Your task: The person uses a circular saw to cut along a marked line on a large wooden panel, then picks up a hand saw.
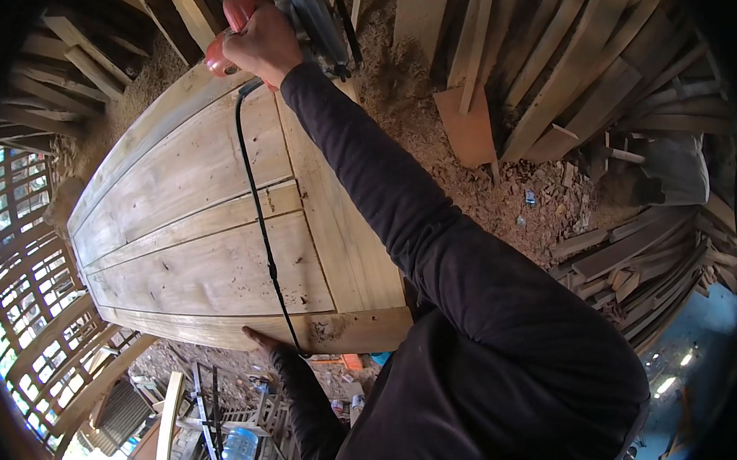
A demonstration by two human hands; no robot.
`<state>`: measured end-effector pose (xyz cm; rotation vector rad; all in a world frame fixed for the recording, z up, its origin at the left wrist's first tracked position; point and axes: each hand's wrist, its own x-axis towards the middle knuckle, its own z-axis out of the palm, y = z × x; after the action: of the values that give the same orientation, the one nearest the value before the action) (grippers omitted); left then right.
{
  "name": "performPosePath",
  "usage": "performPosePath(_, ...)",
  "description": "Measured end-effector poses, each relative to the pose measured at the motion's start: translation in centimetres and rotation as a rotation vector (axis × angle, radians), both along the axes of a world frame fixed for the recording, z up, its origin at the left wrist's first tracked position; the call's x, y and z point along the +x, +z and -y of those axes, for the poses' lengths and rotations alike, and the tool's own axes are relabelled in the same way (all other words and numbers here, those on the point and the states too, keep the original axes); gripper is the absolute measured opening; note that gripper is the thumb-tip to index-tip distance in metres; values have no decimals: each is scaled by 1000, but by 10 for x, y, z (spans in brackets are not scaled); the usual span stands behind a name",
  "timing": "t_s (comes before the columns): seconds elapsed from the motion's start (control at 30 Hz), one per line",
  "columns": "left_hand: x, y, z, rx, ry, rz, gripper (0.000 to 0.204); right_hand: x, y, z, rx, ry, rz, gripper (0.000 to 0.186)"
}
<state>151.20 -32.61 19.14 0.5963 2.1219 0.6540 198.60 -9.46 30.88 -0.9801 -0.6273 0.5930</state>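
Observation:
A large wooden door panel [212, 263], with a frame and several inset boards, lies in front of me. At its far right corner my right hand [265, 45] is wrapped round the red handle of a power tool [312, 20] with a dark grey body. The tool's exact kind is hard to make out. From it a black cord [257, 207] runs across the panel and over the near edge. My left hand [262, 339] rests at that near edge beside the cord, its visible fingers stretched out and the rest hidden or dark.
Sawdust and shavings [508, 198] cover the floor. Boards [576, 61] lean at the far right, and a pile of timber offcuts [645, 257] lies nearer. A wooden lattice [24, 248] stands at the left. A blue water jug [239, 450] sits at the lower left.

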Motion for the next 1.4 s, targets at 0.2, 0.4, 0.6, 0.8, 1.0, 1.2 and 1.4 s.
performPosePath(0.2,2,-1,-2,6,-6,-39,67,13,-27,-29,-47,-115,354,39)
performPosePath(0.4,-32,-36,9,202,-46,-34,65,12,4,-21,-135,0,229,17)
performPosePath(0.6,-46,-58,2,213,-69,-17,64,57,11,-51,-372,-77,400,14)
performPosePath(0.8,-92,-84,25,238,-291,-175,61,80,24,36,63,152,168,13)
performPosePath(1.0,-39,-52,8,244,79,214,82,98,56,236,-452,62,-85,33)
performPosePath(1.2,-91,-99,14,290,-74,29,77,113,-10,376,-955,-102,-151,26)
performPosePath(1.4,-165,-142,35,356,-16,-35,67,122,-109,455,-1165,-139,-268,24)
